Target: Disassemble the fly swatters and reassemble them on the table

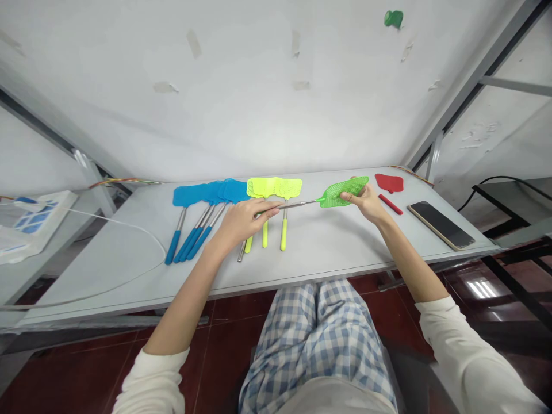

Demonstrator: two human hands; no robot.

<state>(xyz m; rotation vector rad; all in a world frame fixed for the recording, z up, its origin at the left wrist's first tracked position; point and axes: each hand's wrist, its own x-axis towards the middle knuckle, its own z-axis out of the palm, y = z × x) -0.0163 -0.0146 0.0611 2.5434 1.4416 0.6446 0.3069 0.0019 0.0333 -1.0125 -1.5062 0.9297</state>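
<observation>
So the green fly swatter point(332, 196) is held just above the middle of the grey surface point(129, 253), left hand point(241, 221) pinching the thin metal shaft, right hand point(366, 201) pinching the mesh head. Looks super light: the head is floppy plastic that'll bend, and the telescopic-looking shaft is probably slick, so a grip near the shaft's ends seems the way to go. Just behind it lie the yellow swatters point(273, 198), with the blue swatters point(202, 210) further left. To the right sit a red swatter point(389, 185) and a phone point(440, 224), near but apart. A white cable point(112, 227) loops on the left side.
</observation>
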